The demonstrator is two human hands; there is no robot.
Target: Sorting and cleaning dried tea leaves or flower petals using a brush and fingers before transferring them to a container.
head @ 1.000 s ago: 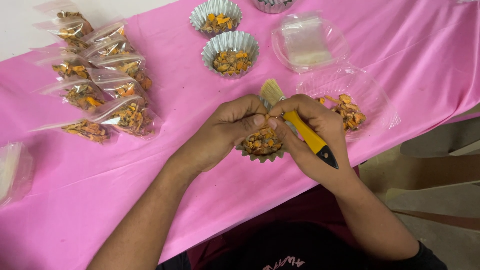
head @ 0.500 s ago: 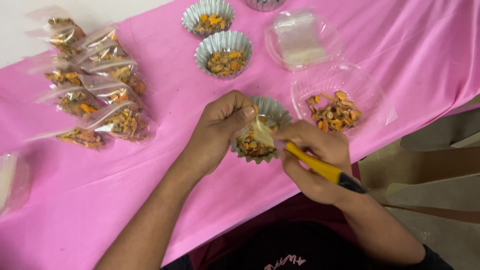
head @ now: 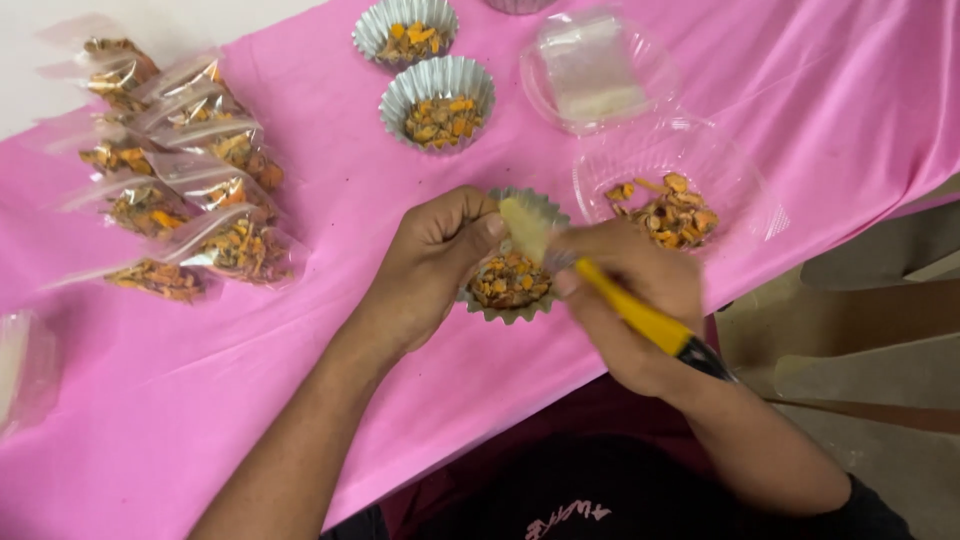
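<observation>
Left hand (head: 432,262) fingers pinching foil cup (head: 513,284) rim, right hand (head: 630,300) fingers wrapped around brush (head: 600,285), bristles over cup

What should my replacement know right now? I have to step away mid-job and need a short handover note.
Left hand: holds the rim of a foil cup of orange dried pieces, at the near edge of the pink cloth.
Right hand: grips a yellow-handled brush, bristles over that cup.
Nearby: two more filled foil cups farther back; a clear tub with loose pieces on the right; a clear lid behind it.
Done: several filled clear bags lie in a pile on the left.
Left: three cups and the tub's pieces are not bagged.
</observation>
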